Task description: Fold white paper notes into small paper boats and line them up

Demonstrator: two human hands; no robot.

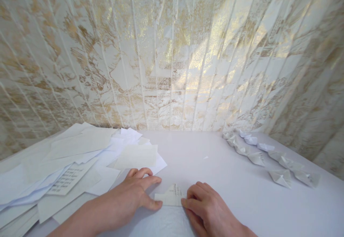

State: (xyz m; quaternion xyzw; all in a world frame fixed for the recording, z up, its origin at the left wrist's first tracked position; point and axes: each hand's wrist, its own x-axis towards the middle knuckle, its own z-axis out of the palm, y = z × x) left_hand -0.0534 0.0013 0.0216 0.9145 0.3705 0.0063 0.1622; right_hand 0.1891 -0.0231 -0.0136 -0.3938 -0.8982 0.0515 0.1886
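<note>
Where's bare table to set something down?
Bare: table middle, between paper pile and the row of folded boats, back to the curtain; also front right, below the boats. Crowded: left side, and front centre where left hand and right hand press a folded sheet.

Both hands' fingers (pixel 150 204) on a small folded paper (pixel 171 196), white table (pixel 215 172).

White table (pixel 215 165), white folded paper (pixel 172 195) (dark print), gold-marbled white curtain (pixel 172 50).

The folded paper (pixel 171 196) shows print too small to read, its edges hidden under both hands' fingertips.
</note>
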